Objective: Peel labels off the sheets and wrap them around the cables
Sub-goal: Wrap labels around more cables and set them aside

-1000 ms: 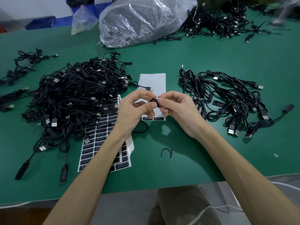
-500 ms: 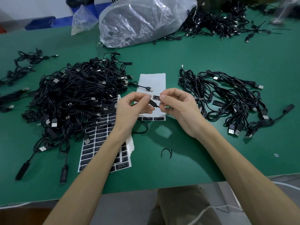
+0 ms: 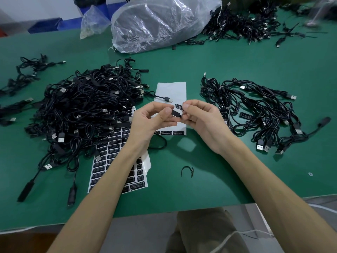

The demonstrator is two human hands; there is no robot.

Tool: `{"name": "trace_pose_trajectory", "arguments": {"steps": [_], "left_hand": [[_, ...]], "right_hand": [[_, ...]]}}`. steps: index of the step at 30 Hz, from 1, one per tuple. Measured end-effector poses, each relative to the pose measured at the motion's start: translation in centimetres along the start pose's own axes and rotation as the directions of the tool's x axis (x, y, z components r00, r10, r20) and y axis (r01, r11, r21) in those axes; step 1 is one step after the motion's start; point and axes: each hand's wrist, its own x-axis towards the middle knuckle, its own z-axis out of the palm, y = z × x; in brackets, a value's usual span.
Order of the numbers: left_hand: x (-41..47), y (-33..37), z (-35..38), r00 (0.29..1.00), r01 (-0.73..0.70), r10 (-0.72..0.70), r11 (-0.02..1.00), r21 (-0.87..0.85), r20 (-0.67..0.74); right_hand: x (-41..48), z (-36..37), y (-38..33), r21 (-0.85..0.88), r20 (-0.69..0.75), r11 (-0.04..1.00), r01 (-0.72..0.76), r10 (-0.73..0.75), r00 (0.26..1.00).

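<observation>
My left hand [image 3: 155,119] pinches a thin black cable [image 3: 176,113] above the table's middle. My right hand [image 3: 202,119] grips the same cable from the right and pinches a small black label [image 3: 178,107] at its thumb tip, just above the cable. Under my hands lies a nearly bare white backing sheet [image 3: 172,94] with a last row of labels at its near edge. A stack of full label sheets [image 3: 116,161] lies under my left forearm. The cable's USB plug [image 3: 168,99] rests on the white sheet.
A big tangle of black cables [image 3: 85,108] lies to the left, a smaller spread of cables [image 3: 255,110] to the right. A clear plastic bag [image 3: 160,22] sits at the back, more cables [image 3: 242,26] beyond it. A black twist tie [image 3: 187,170] lies near the front edge.
My hands have drawn slightly apart, so the cable section and the label between them now show. The label has lifted a little above the cable.
</observation>
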Motion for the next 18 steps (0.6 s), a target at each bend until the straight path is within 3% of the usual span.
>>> {"name": "trace_pose_trajectory", "arguments": {"steps": [18], "left_hand": [[-0.31,0.27,0.42,0.996,-0.089,0.088,0.992,0.084,0.022]], "right_hand": [[0.02,0.13,0.16,-0.042,-0.008,0.999,-0.032,0.032,0.999]]}}
